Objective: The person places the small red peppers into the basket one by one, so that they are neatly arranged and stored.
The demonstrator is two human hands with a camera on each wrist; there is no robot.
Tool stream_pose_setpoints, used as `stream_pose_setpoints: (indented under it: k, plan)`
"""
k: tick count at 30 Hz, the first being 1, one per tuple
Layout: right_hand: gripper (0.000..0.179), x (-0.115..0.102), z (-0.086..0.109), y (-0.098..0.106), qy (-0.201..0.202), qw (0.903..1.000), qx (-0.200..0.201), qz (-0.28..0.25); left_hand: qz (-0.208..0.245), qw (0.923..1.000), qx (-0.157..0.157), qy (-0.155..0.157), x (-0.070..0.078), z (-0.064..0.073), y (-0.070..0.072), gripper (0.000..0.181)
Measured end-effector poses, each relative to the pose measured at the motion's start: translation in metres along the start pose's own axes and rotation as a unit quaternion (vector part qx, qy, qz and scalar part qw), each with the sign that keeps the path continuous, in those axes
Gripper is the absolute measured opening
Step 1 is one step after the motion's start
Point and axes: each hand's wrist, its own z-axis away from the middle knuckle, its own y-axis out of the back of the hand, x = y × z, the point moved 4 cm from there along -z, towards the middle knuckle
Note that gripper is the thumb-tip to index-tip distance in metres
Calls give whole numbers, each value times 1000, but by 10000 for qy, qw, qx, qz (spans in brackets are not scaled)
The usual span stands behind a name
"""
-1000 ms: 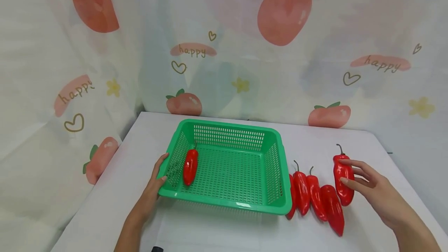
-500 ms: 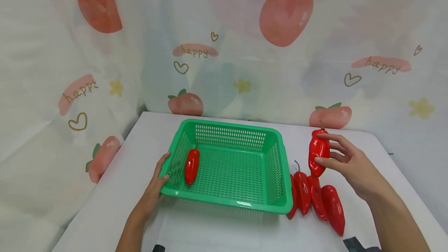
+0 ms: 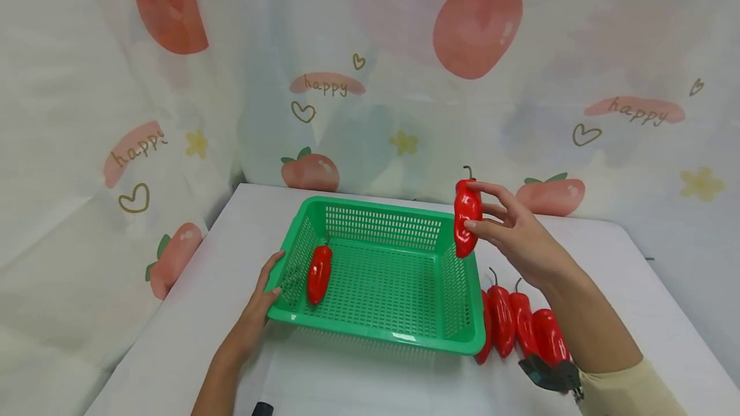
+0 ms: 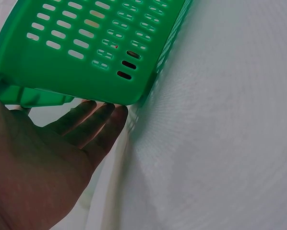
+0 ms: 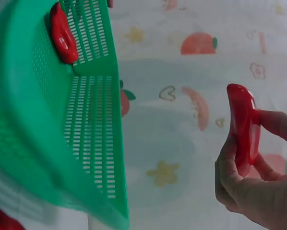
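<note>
Right hand: the right hand (image 3: 514,236) is raised above the table, level with the far right corner of the basket; its fingers (image 3: 497,196) and thumb are clamped on a red pepper.
Held pepper: the held pepper (image 3: 466,218) hangs upright, stem up, tip down, over the basket's right rim, clear of the rim and of the table. The right wrist view shows it (image 5: 244,127) pinched along its sides.
Left hand: the left hand (image 3: 257,310) rests against the near left corner of the basket, palm on the table. Its fingers (image 4: 93,120) lie straight and close together, tips under the rim, pressing rather than gripping.
Basket: the green basket (image 3: 399,339), slotted plastic, sits on the white table (image 3: 624,255), roughly centred.
Pepper in basket: one pepper in the basket (image 3: 318,273) lies on the floor against the left wall, stem towards the far side.
Peppers on table: a row of peppers (image 3: 520,323) lies just right of the basket, side by side, stems pointing away; the leftmost is partly hidden by the basket wall.
Backdrop: a printed cloth (image 3: 370,82) hangs behind the table.
</note>
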Motion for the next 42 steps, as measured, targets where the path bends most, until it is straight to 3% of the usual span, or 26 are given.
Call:
stream_pose_setpoints:
  k: [11,21,35,42]
  plan:
    - [69,-12,-63,-61,-175,9975,-542,-428,-87,10000,48,6,1,0,4,62]
    - [58,-6,-95,-117,-215,9961,-794,-319,-51,9999,119,52,-2,-1,5,63]
    - [60,28,-114,-149,114,9909,-1269,431,-29,10000,79,29,-6,-3,2,63]
    - [70,46,-123,-159,-40,9843,-1751,205,-33,9999,106,61,-5,-2,2,64]
